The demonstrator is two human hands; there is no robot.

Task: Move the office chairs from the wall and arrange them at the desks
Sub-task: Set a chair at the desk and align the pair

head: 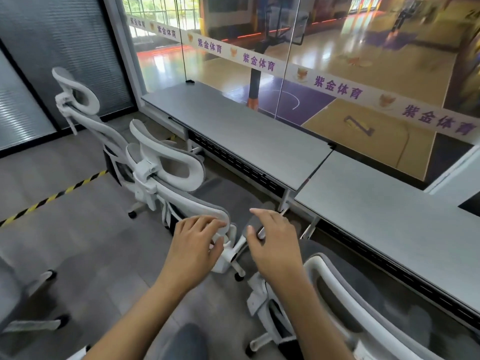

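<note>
A white-framed office chair with grey mesh, the middle chair [181, 196], stands in front of the grey desk [246, 131], its back towards me. My left hand [197, 245] grips the side edge of its backrest, fingers over the rim and thumb beneath. On its dark armrest [268, 206] lies my right hand [275, 242], fingers over the pad and thumb at the side. A second chair [78, 100] is farther left along the same desk. A third chair [350, 294] is at my lower right, at the adjoining desk [389, 211].
Another chair's base and castors [33, 302] show at the lower left. Yellow-black tape [54, 196] crosses the grey floor. A glass wall [285, 61] rises behind the desks, and a dark partition [65, 48] closes the left side. Desk legs [285, 198] stand near my right hand.
</note>
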